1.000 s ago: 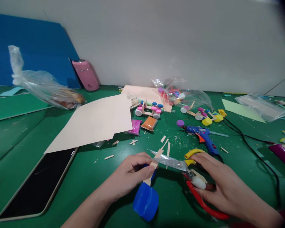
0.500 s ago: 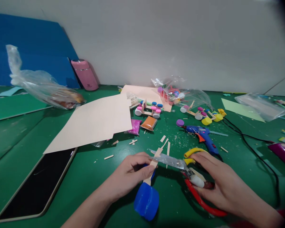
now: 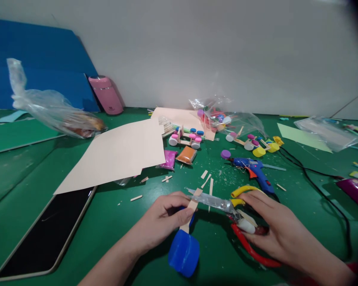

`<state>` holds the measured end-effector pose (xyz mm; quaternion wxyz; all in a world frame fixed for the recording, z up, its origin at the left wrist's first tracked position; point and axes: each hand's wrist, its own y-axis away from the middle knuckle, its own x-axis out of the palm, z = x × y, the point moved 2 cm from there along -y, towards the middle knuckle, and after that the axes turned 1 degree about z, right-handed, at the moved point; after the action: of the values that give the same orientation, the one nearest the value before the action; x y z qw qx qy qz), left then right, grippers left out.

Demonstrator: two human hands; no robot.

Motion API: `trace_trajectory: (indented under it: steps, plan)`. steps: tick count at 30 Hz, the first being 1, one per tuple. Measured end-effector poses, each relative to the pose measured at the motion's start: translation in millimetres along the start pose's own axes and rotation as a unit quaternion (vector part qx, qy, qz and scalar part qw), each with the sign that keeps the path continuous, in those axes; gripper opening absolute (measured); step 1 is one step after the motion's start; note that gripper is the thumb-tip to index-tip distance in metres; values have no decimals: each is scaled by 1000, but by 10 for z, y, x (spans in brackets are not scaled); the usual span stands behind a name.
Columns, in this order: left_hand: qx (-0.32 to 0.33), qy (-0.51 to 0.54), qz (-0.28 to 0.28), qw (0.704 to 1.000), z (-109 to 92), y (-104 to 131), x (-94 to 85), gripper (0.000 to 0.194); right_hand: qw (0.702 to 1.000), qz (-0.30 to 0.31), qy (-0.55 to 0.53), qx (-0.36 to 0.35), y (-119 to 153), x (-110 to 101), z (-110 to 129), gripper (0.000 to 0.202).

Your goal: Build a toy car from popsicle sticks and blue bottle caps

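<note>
My left hand [image 3: 167, 216] pinches a flat wooden stick [image 3: 193, 203] that has a blue bottle cap [image 3: 184, 253] at its lower end; more blue shows behind the fingers. Across the stick's upper part lie the blades of the scissors [image 3: 216, 201], which have yellow and red handles. My right hand [image 3: 271, 226] is wrapped round these handles, along with a small piece that has a white end [image 3: 246, 226]. Thin wooden strips [image 3: 211, 190] lie on the green table just beyond the blades.
A blue glue gun [image 3: 255, 169] with a black cable lies at right. Small wheeled stick models [image 3: 185, 138], clay packets [image 3: 187, 155] and plastic bags [image 3: 241, 121] are farther back. At left are cream paper [image 3: 116, 159], a phone [image 3: 44, 234] and a pink bottle [image 3: 107, 95].
The stick's tip beyond the blades is shorter, and a thin sliver lies apart from it. The scissor handles are slightly closer together.
</note>
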<state>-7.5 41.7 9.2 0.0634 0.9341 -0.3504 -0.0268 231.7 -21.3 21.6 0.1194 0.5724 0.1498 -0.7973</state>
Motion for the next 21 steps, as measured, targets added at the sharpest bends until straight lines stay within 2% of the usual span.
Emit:
trace_trajectory:
  steps: [10, 17, 21]
  plan:
    - [3, -27, 1, 1000, 12, 8, -14, 22, 999, -34, 3, 1, 18, 53, -76, 43]
    - [12, -20, -5, 1000, -24, 2, -16, 21, 991, -71, -31, 109, 12, 35, -41, 35]
    - [17, -6, -11, 1000, -49, 5, -5, 19, 983, -99, 54, 148, 12, 27, -105, 39]
